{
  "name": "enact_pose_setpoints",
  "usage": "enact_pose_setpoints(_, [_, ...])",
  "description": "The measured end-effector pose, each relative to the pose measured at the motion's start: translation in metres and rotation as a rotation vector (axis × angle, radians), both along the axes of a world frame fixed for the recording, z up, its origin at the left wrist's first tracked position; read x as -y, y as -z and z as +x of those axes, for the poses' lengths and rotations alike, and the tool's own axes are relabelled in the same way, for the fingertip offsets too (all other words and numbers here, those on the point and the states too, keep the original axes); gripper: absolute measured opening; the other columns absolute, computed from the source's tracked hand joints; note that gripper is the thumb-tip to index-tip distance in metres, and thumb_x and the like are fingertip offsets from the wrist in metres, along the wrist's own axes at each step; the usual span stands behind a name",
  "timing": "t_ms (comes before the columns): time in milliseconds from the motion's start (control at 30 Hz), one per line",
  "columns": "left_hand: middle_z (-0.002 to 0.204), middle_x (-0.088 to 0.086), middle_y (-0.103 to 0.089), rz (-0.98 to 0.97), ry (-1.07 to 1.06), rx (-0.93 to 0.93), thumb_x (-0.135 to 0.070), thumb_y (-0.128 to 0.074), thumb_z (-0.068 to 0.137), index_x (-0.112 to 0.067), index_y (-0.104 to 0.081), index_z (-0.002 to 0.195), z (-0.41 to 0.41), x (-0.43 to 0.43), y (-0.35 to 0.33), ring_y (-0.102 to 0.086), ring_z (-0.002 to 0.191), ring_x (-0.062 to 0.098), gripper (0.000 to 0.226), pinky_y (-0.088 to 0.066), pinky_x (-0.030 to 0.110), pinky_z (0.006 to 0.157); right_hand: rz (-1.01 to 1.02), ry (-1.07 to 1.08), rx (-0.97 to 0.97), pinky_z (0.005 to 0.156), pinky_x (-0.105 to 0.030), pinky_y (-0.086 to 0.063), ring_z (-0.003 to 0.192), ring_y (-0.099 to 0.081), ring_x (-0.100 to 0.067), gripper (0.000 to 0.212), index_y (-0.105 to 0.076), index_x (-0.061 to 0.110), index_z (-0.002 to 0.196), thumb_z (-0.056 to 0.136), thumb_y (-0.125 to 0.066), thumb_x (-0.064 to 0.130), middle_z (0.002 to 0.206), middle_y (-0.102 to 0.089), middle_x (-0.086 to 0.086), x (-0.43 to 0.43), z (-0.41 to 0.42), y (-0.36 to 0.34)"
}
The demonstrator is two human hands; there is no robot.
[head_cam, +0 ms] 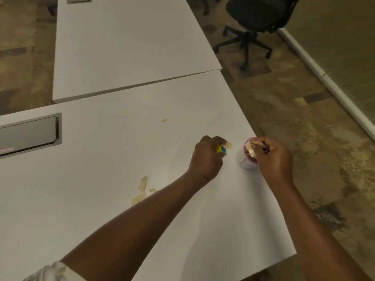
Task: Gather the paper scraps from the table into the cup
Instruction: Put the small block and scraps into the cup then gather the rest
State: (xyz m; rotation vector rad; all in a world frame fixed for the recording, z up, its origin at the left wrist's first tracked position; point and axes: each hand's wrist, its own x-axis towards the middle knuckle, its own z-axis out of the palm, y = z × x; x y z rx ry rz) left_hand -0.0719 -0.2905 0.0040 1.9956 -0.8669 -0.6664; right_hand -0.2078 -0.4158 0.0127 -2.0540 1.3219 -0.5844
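Observation:
A small cup, white outside and pink inside, stands near the right edge of the white table. My right hand is over its rim and pinches beige paper scraps above the opening. Left of the cup, my left hand grips a small yellow and blue object, with a beige scrap at its fingertips. More scraps lie on the table beside my left forearm. One small scrap lies farther back.
A grey cable hatch is set into the table at the left. A second white table adjoins at the back. A black office chair stands on the floor at the far right. The table's edge runs just right of the cup.

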Motion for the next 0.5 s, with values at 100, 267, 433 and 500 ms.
enact_pose_setpoints(100, [0.108,0.012,-0.062,0.02,0.111,0.036,0.0,-0.063,0.086,-0.015,-0.071,0.118,-0.022,0.044,-0.005,-0.061,0.097,0.03,0.036,-0.052,0.037,0.084,-0.023,0.004,-0.144,0.074,-0.023,-0.046,0.088,-0.064,-0.025,0.015,-0.073,0.01,0.103,0.092,-0.063,0.01,0.104,-0.07,-0.011,0.025,-0.014,0.001])
enact_pose_setpoints(267, [0.11,0.013,-0.058,0.1,0.2,0.049,-0.002,-0.056,0.086,-0.015,-0.069,0.121,-0.049,0.09,-0.002,-0.061,0.097,0.033,0.04,-0.05,0.036,0.082,0.044,-0.097,-0.225,0.069,-0.024,-0.042,0.082,-0.06,-0.02,0.018,-0.073,0.012,0.102,0.09,-0.06,0.008,0.098,-0.069,-0.009,0.048,-0.021,0.003])
enact_pose_setpoints(433, [0.106,0.01,-0.057,0.127,0.212,0.07,-0.008,-0.058,0.086,-0.018,-0.069,0.117,-0.054,0.104,0.003,-0.06,0.094,0.031,0.034,-0.051,0.038,0.08,0.103,-0.111,-0.189,0.07,-0.027,-0.052,0.084,-0.065,-0.019,0.019,-0.071,0.023,0.104,0.09,-0.061,0.015,0.092,-0.07,0.002,0.057,-0.027,0.002])
enact_pose_setpoints(500, [0.106,0.009,-0.056,0.141,0.229,0.091,-0.008,-0.06,0.087,-0.018,-0.068,0.118,-0.055,0.105,0.005,-0.061,0.093,0.03,0.034,-0.053,0.041,0.081,0.121,-0.11,-0.167,0.073,-0.03,-0.054,0.087,-0.064,-0.018,0.022,-0.069,0.025,0.107,0.089,-0.063,0.014,0.095,-0.069,0.003,0.057,-0.03,0.0])
